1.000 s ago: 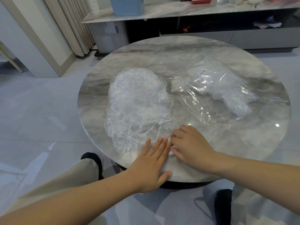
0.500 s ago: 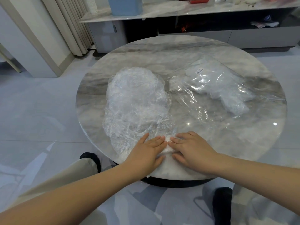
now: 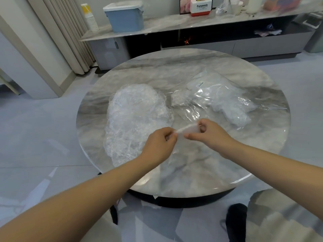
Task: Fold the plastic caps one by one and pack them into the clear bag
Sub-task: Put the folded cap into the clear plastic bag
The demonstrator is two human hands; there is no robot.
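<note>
A small folded plastic cap is held just above the round marble table, stretched between both hands. My left hand pinches its left end and my right hand pinches its right end. To the left of my hands lies a heap of unfolded clear plastic caps. The clear bag, with folded caps inside and a small white label, lies flat on the right half of the table.
A low marble-topped cabinet stands behind the table with a blue lidded box, a stack of paper cups and other items. Curtains hang at the left. Dark slippers show on the floor below the table.
Both hands were pressing flat on a cap at the table's near edge. They have since risen and moved further in, now pinching the folded cap between them.
</note>
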